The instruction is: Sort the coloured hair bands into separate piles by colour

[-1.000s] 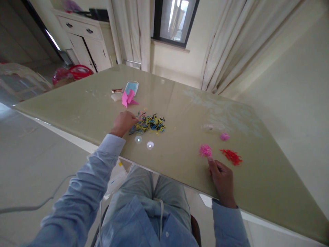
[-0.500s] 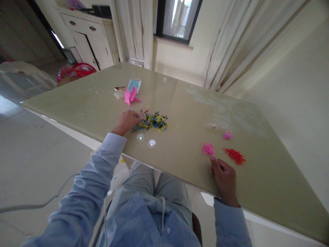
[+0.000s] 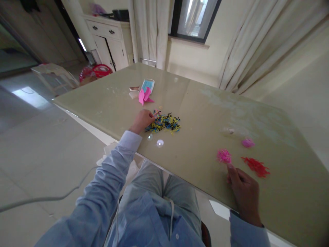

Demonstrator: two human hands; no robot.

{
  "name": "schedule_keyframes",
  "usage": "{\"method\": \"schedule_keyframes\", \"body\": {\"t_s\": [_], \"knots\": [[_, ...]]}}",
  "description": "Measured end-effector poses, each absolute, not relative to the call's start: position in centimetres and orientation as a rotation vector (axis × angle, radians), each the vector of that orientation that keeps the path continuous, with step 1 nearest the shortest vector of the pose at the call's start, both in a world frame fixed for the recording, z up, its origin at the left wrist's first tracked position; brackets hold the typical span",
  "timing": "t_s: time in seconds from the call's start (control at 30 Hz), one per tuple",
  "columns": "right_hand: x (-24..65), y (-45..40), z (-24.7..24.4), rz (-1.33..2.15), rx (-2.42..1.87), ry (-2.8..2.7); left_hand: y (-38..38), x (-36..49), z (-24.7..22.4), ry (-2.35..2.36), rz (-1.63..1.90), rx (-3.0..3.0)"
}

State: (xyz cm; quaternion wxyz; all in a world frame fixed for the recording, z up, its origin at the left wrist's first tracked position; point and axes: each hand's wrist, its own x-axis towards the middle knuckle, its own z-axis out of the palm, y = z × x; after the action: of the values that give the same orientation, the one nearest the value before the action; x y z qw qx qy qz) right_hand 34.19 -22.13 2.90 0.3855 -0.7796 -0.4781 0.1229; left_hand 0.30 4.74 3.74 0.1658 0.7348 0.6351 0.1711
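On the glossy table lies a mixed pile of small yellow, black and blue bands. My left hand is at the pile's left edge, fingers pressed together; anything between them is too small to make out. Close to the front edge, my right hand is closed, its thumb tip against the near side of a pink pile. What those fingers hold, if anything, is hidden. A red pile lies to the right, with a purple-pink clump behind it.
Behind the mixed pile are a pink folded paper, a blue face mask and a small packet. A clear plastic item lies beyond the pink pile. A cable crosses the lower left.
The camera view has turned left, so everything appears shifted to the right. Both hands remain beside the same piles, with their fingers still closed.
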Motion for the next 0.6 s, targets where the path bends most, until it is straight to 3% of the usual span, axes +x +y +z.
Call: {"method": "schedule_keyframes", "body": {"t_s": [0.6], "knots": [[33.9,-22.0,3.2,0.305,-2.021,-1.193,3.5,-0.2,3.3,1.633,0.824,2.059]]}}
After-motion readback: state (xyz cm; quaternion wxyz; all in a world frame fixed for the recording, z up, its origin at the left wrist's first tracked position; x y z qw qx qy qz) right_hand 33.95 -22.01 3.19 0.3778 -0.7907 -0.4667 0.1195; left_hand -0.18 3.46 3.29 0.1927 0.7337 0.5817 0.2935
